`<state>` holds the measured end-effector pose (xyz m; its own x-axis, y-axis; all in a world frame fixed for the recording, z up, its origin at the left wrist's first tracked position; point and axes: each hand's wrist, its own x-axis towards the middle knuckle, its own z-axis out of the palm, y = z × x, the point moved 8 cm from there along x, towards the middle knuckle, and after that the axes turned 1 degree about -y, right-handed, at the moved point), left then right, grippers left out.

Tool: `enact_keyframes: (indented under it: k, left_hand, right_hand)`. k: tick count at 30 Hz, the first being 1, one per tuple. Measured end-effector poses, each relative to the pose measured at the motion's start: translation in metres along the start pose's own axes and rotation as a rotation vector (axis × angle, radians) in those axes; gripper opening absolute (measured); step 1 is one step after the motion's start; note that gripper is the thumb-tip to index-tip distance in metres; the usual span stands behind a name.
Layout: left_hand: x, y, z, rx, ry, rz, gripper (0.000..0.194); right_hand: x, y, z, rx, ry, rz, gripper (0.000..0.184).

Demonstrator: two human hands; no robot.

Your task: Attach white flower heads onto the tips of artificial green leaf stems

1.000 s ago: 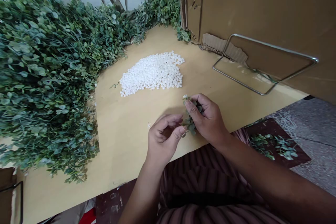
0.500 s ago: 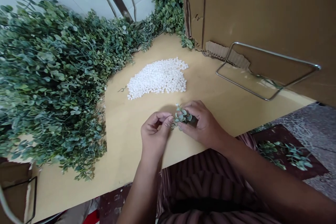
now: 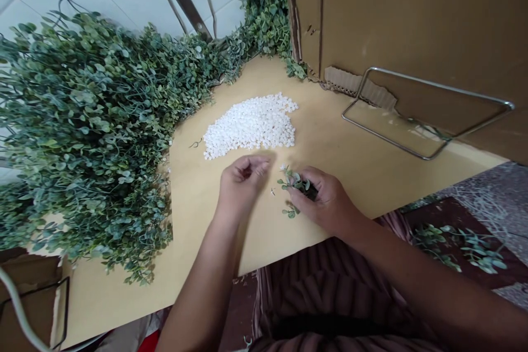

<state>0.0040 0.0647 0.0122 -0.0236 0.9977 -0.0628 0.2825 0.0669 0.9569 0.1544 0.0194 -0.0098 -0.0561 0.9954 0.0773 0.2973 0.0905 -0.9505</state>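
My right hand (image 3: 320,201) grips a small artificial leafy sprig (image 3: 293,184) just above the tan table (image 3: 371,170), with leaves and a tiny white flower sticking out to its left. My left hand (image 3: 241,179) hovers near the front edge of a heap of small white plastic flowers (image 3: 251,126). Its fingers are curled loosely and I cannot make out anything in them. A single white flower (image 3: 273,192) lies on the table between my hands.
A big pile of artificial green sprigs (image 3: 91,126) covers the table's left and back. A cardboard box (image 3: 412,22) and a bent metal wire frame (image 3: 424,121) stand at the right. More sprigs (image 3: 454,242) lie on the floor at lower right.
My left hand has let go of the sprig and moved up and left toward the white flower heap. My right hand keeps the sprig, held lower and further right.
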Motion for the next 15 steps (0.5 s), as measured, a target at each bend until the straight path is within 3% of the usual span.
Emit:
enact_keyframes:
  k: [3, 7, 12, 15]
  left_hand:
    - [0.029, 0.0, -0.017, 0.341, 0.13, 0.131, 0.011]
    - [0.053, -0.002, -0.014, 0.773, 0.129, 0.265, 0.018]
    - [0.056, 0.002, -0.009, 1.003, 0.143, 0.366, 0.022]
    - [0.051, 0.004, -0.013, 1.002, 0.152, 0.386, 0.019]
  right_hand:
    - [0.0, -0.002, -0.004, 0.024, 0.035, -0.01, 0.022]
    - [0.001, -0.003, -0.008, 0.073, 0.052, -0.003, 0.027]
    - [0.002, -0.001, -0.008, 0.1, 0.038, 0.031, 0.028]
    - [0.001, 0.002, -0.007, 0.124, 0.023, 0.051, 0.027]
